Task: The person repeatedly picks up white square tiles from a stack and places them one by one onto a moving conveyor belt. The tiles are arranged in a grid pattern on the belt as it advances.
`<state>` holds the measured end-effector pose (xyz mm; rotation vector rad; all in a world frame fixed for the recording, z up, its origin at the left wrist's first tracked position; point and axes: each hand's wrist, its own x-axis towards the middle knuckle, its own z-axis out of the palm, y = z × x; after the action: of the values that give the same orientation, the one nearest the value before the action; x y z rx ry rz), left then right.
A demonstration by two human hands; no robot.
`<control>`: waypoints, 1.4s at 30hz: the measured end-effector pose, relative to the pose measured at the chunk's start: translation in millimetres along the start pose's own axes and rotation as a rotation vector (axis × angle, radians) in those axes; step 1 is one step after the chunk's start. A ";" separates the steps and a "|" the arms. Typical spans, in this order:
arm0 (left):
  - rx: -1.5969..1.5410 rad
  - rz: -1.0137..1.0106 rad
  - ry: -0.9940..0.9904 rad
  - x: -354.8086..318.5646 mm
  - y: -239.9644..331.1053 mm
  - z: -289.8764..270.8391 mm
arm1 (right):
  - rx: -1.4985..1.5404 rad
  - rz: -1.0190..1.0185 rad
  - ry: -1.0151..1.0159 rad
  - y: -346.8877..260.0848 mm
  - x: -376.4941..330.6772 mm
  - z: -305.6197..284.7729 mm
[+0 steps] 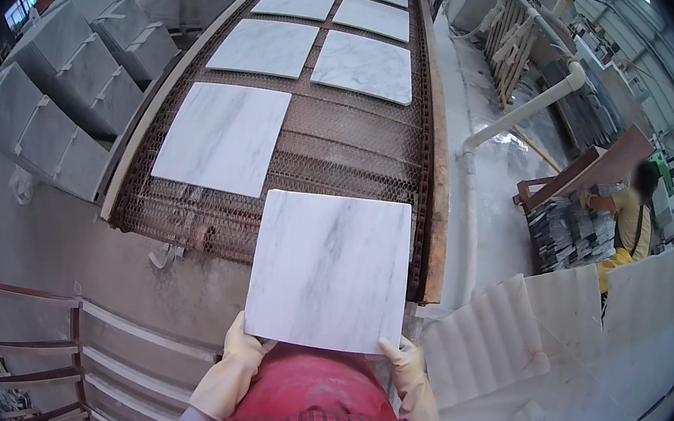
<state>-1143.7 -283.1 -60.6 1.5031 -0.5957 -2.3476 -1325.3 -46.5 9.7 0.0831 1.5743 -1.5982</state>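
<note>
Both my hands wear cream rubber gloves and hold a square white marble tile (330, 270) with grey veins, in front of my red apron. My left hand (242, 352) grips its near left corner; my right hand (410, 379) has its thumb on top at the near right corner, the other fingers mostly hidden underneath. The tile's far part overlaps the near end of a mesh conveyor belt (344, 148); whether it touches the belt I cannot tell. Just beyond on the left lies another marble tile (223, 138), with several more tiles in two columns farther up the belt.
Wooden rails (435, 256) edge the conveyor. Stacks of wrapped slabs (53, 125) stand at left, above a slatted metal rack (142, 355) at lower left. White foam sheets (499, 331) cover things at right. A person in yellow (633, 217) works beside stacked stone strips (574, 235).
</note>
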 end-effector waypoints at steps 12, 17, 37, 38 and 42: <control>0.060 0.013 -0.070 -16.3 20.4 12.4 | 0.315 0.055 0.047 31.0 23.8 5.6; -0.070 -0.065 -0.161 -2.9 18.7 -7.4 | 0.358 0.134 0.102 21.9 21.3 16.1; 0.916 0.502 0.080 10.2 40.0 -43.1 | 0.340 0.259 0.314 16.2 32.8 26.6; 0.863 0.360 0.019 2.6 47.3 -36.9 | 0.350 0.275 0.304 19.0 35.8 22.2; 0.563 -0.120 -0.252 -6.1 69.4 -17.7 | 0.290 0.309 0.260 10.3 33.8 23.6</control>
<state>-1123.7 -344.1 -28.4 1.4830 -1.3559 -2.6203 -1328.2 -81.9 -13.6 0.6820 1.4235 -1.6004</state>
